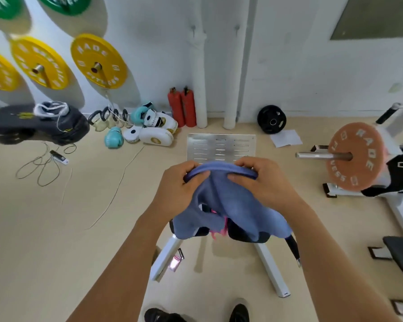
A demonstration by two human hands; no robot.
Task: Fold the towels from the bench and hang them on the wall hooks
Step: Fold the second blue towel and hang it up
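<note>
We see both hands up in front of us holding 1 blue towel [228, 205]. Left hand [179, 182] has its grip closed on the towel's rolled top edge, fingers curled over it. Right hand [263, 180] grips the same edge just beside it, thumb tucked under the fold. The rest of the towel hangs bunched below the hands, draping over the dark padded surface [242, 235] on white legs. Something pink [215, 232] shows under the towel on that surface; we can't tell what it is. On the wall to the left: 3 yellow weight plates [98, 61]. On the floor by the wall: 2 red fire extinguishers [182, 108], boxing gloves [113, 137]. Our shoes [163, 315] at the bottom edge.
</note>
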